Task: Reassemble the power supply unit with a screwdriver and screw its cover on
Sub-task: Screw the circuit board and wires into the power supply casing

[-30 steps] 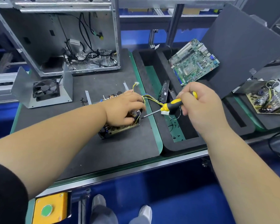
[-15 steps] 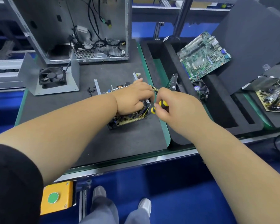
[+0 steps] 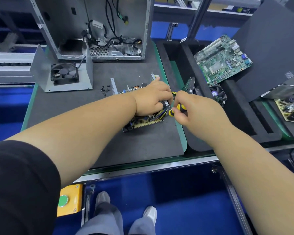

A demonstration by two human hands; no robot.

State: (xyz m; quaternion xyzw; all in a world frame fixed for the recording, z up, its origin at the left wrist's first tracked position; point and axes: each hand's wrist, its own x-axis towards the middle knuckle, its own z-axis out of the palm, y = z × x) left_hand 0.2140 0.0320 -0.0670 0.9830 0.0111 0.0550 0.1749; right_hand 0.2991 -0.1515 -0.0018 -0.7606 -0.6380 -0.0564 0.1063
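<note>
The open power supply unit (image 3: 143, 122), a circuit board in a metal base with coloured wires, lies on the dark mat. My left hand (image 3: 151, 99) rests on top of it, fingers curled over the board, holding it down. My right hand (image 3: 192, 109) grips the yellow-and-black screwdriver (image 3: 176, 110) by its handle right beside the unit's right end; the tip is hidden between my hands. The grey metal cover with a black fan (image 3: 64, 75) stands apart at the back left. Several small black screws (image 3: 105, 89) lie loose behind the unit.
An open computer case (image 3: 98, 28) with cables stands at the back. A black foam tray (image 3: 236, 116) to the right holds a green motherboard (image 3: 222, 60), a small fan and a narrow card. Another power board (image 3: 290, 107) lies far right. A yellow button box (image 3: 69, 200) hangs below the bench edge.
My right hand has moved left with the screwdriver, from over the foam tray to right against the unit's end. My left hand has stayed on the board.
</note>
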